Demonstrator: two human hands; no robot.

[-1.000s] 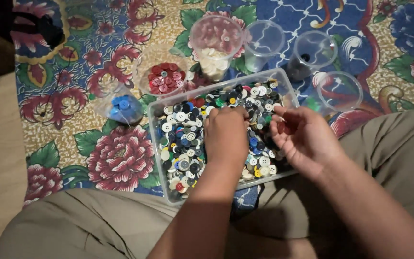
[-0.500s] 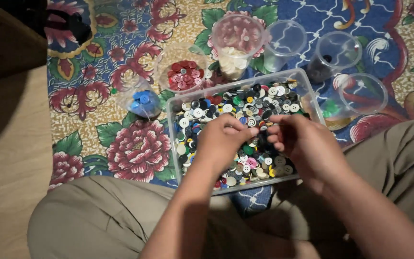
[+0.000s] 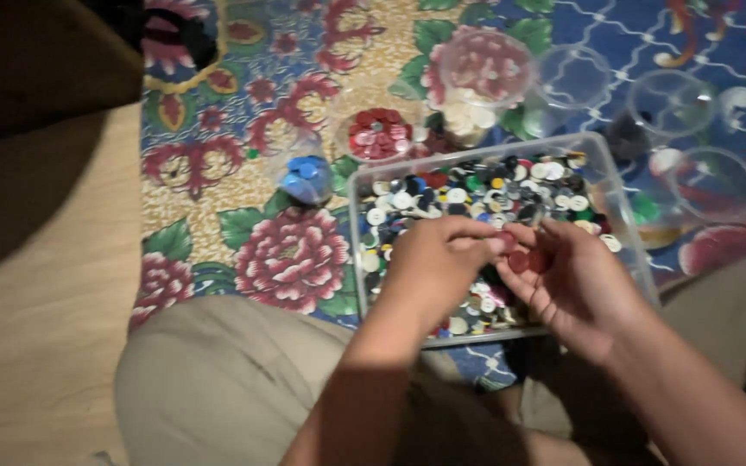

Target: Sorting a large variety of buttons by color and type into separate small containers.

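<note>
Now the left hand (image 3: 438, 263) fingers (image 3: 485, 237) pinch together at the right hand (image 3: 567, 280), whose cupped palm holds dark red buttons (image 3: 528, 259). A second ago both hands dug separately. Both hover over the clear button tray (image 3: 364, 185) on the floral cloth (image 3: 291, 259).

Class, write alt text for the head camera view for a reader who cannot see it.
Two hands, left hand and right hand, meet over a clear tray of mixed buttons, with dark red buttons on the right hand's fingers. Small cups of red buttons and blue buttons sit on a flowered cloth.
</note>
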